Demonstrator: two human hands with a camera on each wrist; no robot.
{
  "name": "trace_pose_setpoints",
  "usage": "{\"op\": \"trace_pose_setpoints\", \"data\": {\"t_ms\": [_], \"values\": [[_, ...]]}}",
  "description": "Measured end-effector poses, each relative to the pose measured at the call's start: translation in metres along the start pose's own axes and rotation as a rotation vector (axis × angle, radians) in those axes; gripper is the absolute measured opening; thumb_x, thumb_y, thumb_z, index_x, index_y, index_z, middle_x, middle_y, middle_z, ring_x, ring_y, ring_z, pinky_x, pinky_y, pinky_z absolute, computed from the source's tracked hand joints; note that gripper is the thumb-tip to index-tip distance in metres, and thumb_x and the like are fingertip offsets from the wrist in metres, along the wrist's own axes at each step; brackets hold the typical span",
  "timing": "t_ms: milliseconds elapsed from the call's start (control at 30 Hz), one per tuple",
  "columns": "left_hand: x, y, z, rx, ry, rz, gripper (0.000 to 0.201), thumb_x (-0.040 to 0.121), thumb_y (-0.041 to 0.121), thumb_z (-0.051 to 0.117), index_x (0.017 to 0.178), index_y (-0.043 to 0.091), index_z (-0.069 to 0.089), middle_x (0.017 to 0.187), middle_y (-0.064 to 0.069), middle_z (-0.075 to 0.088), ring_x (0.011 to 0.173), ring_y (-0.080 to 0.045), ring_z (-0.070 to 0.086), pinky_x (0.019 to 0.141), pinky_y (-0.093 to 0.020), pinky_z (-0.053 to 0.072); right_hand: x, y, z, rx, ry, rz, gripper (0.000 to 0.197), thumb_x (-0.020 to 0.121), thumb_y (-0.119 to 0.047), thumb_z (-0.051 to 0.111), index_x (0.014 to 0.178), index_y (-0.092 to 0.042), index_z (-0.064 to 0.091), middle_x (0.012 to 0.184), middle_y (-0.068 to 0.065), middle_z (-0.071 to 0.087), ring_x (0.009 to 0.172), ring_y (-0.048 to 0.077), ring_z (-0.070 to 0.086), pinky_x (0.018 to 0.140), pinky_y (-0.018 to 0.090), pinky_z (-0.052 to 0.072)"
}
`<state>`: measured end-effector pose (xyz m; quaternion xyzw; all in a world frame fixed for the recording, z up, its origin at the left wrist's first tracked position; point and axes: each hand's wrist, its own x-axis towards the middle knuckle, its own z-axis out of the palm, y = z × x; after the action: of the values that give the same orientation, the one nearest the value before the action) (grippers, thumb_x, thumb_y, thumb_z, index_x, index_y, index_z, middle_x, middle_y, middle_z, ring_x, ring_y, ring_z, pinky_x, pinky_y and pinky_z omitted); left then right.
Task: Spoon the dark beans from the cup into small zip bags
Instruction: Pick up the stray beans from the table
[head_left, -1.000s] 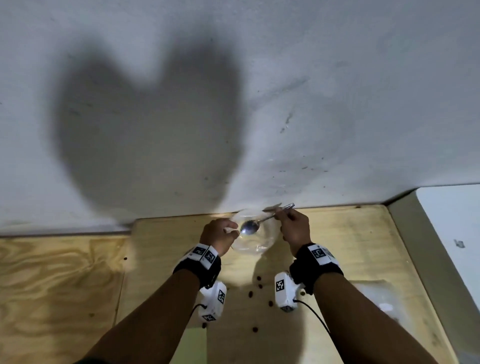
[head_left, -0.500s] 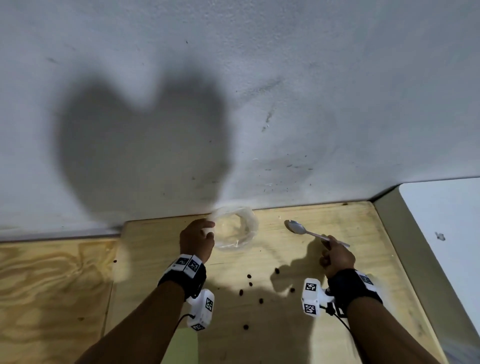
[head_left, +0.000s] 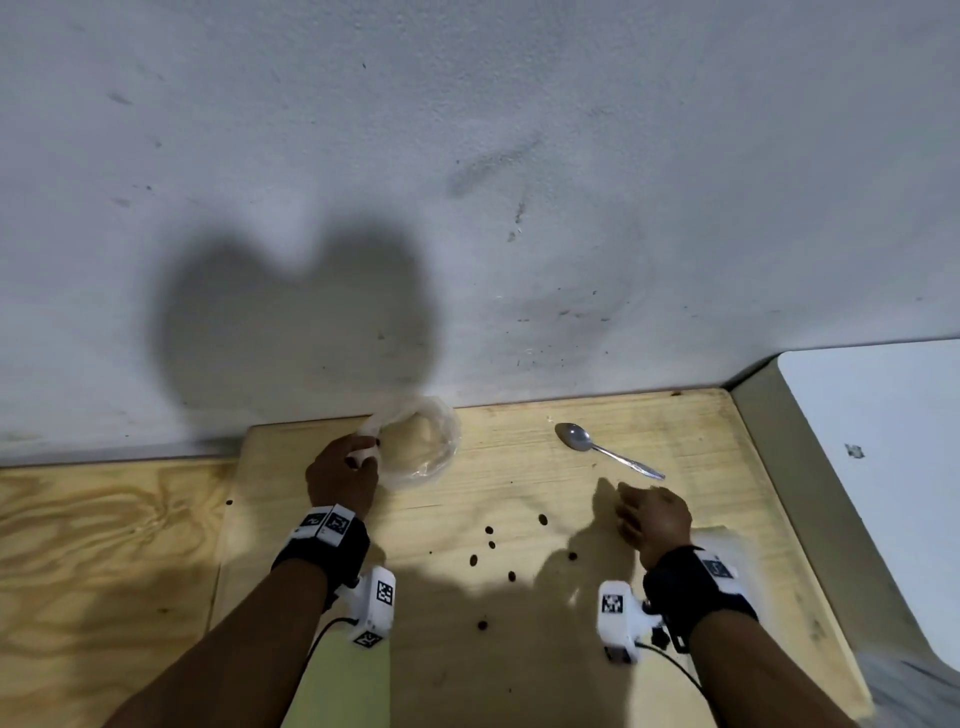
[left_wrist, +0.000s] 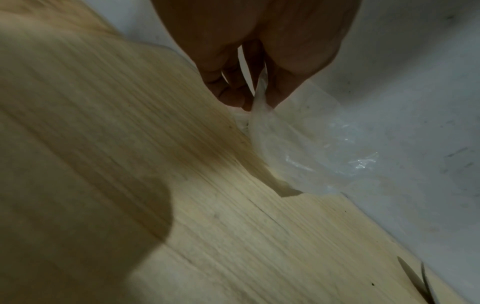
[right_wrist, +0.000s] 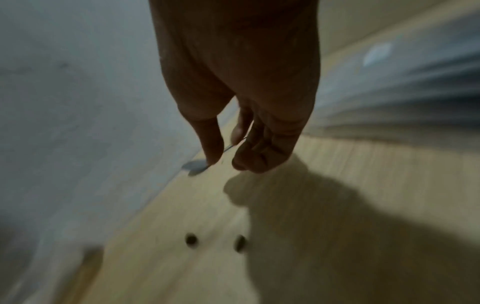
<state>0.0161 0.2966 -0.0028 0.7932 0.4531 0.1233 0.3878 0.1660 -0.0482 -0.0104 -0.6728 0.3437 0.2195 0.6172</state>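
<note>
A clear plastic bag lies open by the wall on the wooden board. My left hand pinches its near-left edge between thumb and fingers; the left wrist view shows the thin film held at the fingertips. A metal spoon lies flat on the board to the right, bowl to the left. My right hand hovers just short of the spoon's handle, fingers loosely curled and empty. In the blurred right wrist view the spoon shows beyond the hand. Several dark beans lie loose between my wrists. No cup is visible.
The grey wall runs right behind the board. A white tabletop adjoins at the right. Pale plastic shows under my right wrist. A light green surface sits at the near edge. Two loose beans lie near the right hand.
My right hand carried the spoon out of the bag to the right, laid it on the board, let go and drew back. My left hand lowered the bag beside the wall.
</note>
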Motion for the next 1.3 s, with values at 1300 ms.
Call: {"op": "trace_pose_setpoints", "data": {"t_ms": [1300], "values": [[0.003, -0.015, 0.005, 0.066, -0.036, -0.012, 0.028, 0.081, 0.003, 0.065, 0.101, 0.021, 0.071, 0.113, -0.001, 0.069, 0.089, -0.024, 0.067, 0.083, -0.025, 0.05, -0.042, 0.018, 0.039, -0.614, -0.342, -0.259, 0.008, 0.073, -0.017, 0.063, 0.067, -0.011, 0.065, 0.061, -0.007, 0.064, 0.06, 0.014, 0.055, 0.058, 0.024, 0.039]]}}
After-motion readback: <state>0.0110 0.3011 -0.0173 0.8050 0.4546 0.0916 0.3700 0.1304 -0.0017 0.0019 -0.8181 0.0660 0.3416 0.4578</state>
